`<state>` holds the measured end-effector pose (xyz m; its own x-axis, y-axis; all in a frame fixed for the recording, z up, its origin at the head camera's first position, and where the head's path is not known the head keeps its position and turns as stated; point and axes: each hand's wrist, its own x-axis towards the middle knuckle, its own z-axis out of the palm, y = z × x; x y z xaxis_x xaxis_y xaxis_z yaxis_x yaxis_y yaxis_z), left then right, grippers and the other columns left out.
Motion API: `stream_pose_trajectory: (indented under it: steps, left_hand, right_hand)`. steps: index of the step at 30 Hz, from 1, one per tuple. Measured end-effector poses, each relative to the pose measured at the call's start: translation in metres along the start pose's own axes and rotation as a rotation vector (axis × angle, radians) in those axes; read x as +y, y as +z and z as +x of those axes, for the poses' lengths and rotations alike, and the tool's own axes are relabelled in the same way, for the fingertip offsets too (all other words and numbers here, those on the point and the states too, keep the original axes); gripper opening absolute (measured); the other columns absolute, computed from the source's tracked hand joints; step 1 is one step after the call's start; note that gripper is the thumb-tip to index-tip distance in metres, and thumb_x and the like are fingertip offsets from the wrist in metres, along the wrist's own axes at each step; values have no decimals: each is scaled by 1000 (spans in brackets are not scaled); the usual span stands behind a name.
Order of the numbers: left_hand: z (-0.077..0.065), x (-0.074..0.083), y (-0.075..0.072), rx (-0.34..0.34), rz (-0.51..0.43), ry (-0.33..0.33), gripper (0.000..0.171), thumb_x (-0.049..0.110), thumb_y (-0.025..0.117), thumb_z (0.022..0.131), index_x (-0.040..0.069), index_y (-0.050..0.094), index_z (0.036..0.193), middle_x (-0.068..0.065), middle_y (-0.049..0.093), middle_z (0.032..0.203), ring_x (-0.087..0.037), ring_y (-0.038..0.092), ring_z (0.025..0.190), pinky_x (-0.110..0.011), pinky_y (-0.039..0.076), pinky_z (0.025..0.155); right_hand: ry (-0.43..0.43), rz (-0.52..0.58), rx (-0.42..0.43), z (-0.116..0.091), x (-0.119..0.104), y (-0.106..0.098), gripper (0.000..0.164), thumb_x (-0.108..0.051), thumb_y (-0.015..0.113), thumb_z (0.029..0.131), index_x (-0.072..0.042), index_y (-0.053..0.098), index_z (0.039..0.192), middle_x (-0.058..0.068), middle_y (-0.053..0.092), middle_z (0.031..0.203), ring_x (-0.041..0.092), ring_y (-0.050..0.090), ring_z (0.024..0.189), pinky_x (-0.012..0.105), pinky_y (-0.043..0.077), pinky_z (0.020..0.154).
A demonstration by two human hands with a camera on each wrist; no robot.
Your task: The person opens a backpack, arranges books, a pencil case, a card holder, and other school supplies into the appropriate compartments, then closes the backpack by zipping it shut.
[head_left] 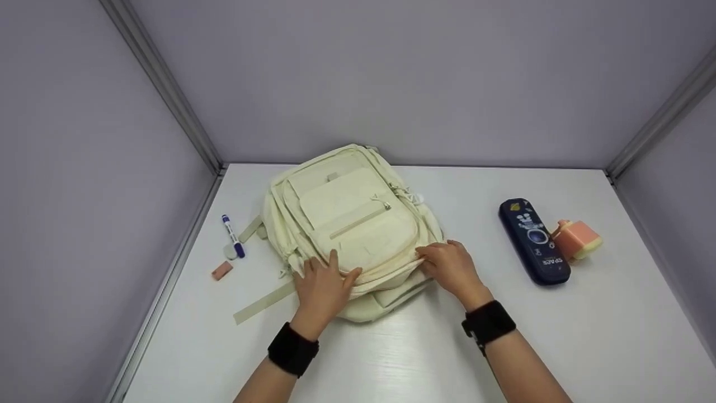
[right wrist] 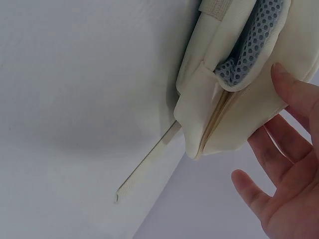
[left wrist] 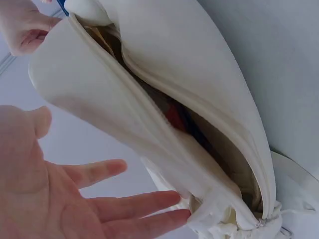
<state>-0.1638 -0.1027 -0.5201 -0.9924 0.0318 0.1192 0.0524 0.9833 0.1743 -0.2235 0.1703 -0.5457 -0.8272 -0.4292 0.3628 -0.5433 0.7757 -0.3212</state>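
A cream backpack (head_left: pixel 358 224) lies on the white table with its front pockets facing up. My left hand (head_left: pixel 321 285) rests on its lower left edge with the fingers spread and fairly straight; in the left wrist view those fingertips (left wrist: pixel 174 199) reach the fabric. At the lower right edge, my right hand (head_left: pixel 450 268) pinches the bag's fabric, thumb on one side and fingers on the other. An unzipped compartment (left wrist: pixel 199 124) gapes in the left wrist view, with something red and dark inside that I cannot identify. A mesh side pocket (right wrist: pixel 254 45) shows beside the right hand.
Left of the bag lie a blue-and-white marker (head_left: pixel 233 236), a small pink block (head_left: pixel 222 271) and a loose strap (head_left: pixel 263 304). On the right, a dark blue pencil case (head_left: pixel 534 240) with space prints touches or nearly touches a pink-and-yellow object (head_left: pixel 579 239). Grey partitions surround the table.
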Motion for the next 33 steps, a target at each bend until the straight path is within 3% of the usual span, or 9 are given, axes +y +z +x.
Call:
stream_pose_trajectory:
  steps: [2, 5, 10, 13, 19, 26, 30, 33]
  left_hand:
    - [-3, -2, -2, -106, -33, -48, 79, 70, 38, 94, 13, 45, 148, -42, 43, 134, -53, 40, 128, -72, 32, 95]
    - [-3, -6, -1, -236, -119, -51, 80, 69, 40, 94, 15, 37, 153, -45, 27, 143, -56, 23, 137, -76, 25, 97]
    - [0, -12, 4, -348, -205, 1, 81, 66, 41, 95, 14, 27, 156, -44, 12, 149, -55, 7, 141, -72, 23, 102]
    - [4, -15, 5, -366, -200, 39, 80, 66, 40, 96, 15, 27, 156, -43, 11, 150, -54, 6, 141, -70, 22, 104]
    - [11, -14, 6, -366, -179, 69, 76, 66, 37, 97, 18, 30, 156, -40, 12, 152, -51, 5, 143, -70, 20, 105]
    - [29, -14, 3, -429, -187, 111, 75, 65, 42, 96, 23, 28, 156, -35, 8, 155, -44, 0, 145, -68, 16, 107]
    - [43, -18, 4, -464, -194, 154, 74, 66, 44, 95, 27, 26, 156, -31, 5, 157, -41, -2, 146, -67, 14, 108]
    - [52, -22, 6, -476, -197, 181, 74, 66, 45, 94, 30, 25, 156, -27, 3, 159, -38, -3, 147, -67, 13, 109]
  right_hand:
    - [-24, -7, 20, -2, -2, 0, 24, 0, 78, 79, -12, 78, 100, 4, 74, 94, 23, 69, 87, 55, 45, 89]
    - [-49, -11, 22, -5, -4, -1, 20, -2, 78, 79, -13, 80, 95, 2, 74, 91, 20, 69, 83, 50, 48, 82]
    - [-34, 2, -38, -13, -6, -6, 13, -9, 80, 79, -14, 81, 92, -1, 73, 85, 16, 68, 75, 42, 51, 76]
    - [-19, 10, -71, -18, -9, -10, 13, -11, 81, 79, -14, 81, 91, -3, 70, 81, 14, 65, 70, 42, 49, 72]
    - [-17, 39, -110, -28, -13, -16, 13, -15, 84, 77, -13, 81, 89, -4, 64, 74, 9, 55, 59, 29, 43, 56]
    - [11, 45, -152, -38, -18, -20, 13, -18, 85, 76, -15, 82, 88, -9, 56, 72, 8, 48, 59, 29, 37, 55]
    - [57, 98, -194, -42, -19, -19, 7, -25, 80, 83, -18, 80, 83, -11, 51, 73, 6, 45, 60, 27, 37, 55]
    - [97, 94, -193, -43, -21, -18, 23, -35, 72, 90, -19, 71, 73, -13, 48, 71, 5, 44, 58, 27, 37, 55]
